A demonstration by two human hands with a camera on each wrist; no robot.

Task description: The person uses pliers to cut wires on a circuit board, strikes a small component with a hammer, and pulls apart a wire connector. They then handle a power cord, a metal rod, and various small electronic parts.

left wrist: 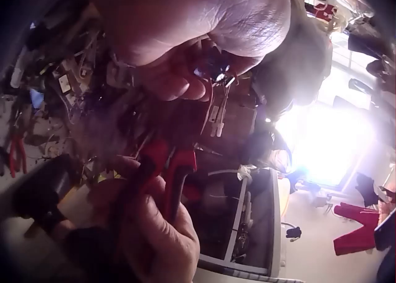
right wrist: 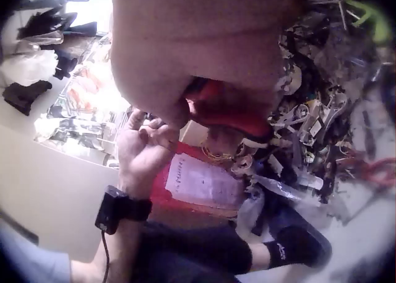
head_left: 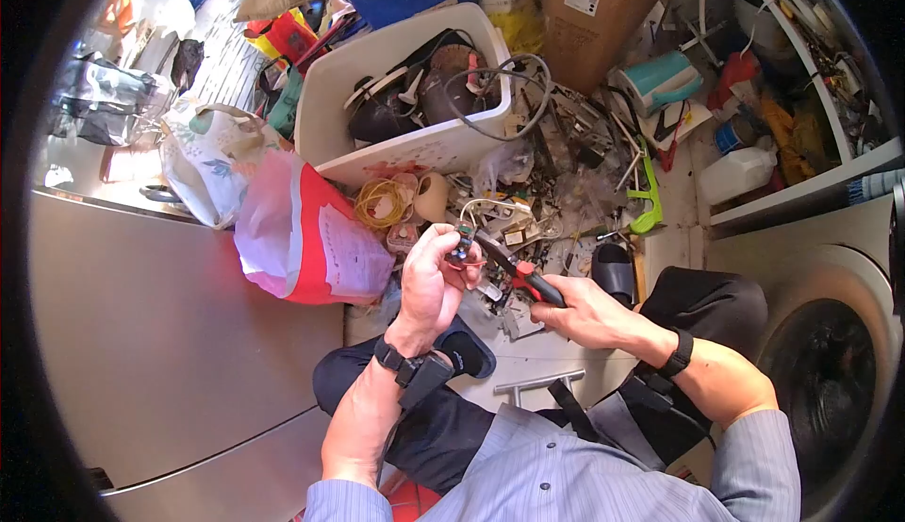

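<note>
In the head view my left hand (head_left: 432, 286) pinches a small circuit board (head_left: 463, 242) with dark and green components. A white wire (head_left: 485, 202) curves up close behind it. My right hand (head_left: 592, 314) grips pliers (head_left: 540, 284) with red and black handles, their jaws pointing up-left, right at the board. In the left wrist view the plier handles (left wrist: 179, 178) spread in a V within the right hand, while the board sits in shadow under the left fingers. The right hand covers most of the pliers in the right wrist view.
Loose electronic scrap (head_left: 566, 211) is heaped on the floor ahead. Around it stand a white bin (head_left: 330, 135), a red-and-white bag (head_left: 330, 239), a tall cardboard box (head_left: 594, 22) and a green tool (head_left: 648, 197). A washing machine (head_left: 801, 258) flanks the right side.
</note>
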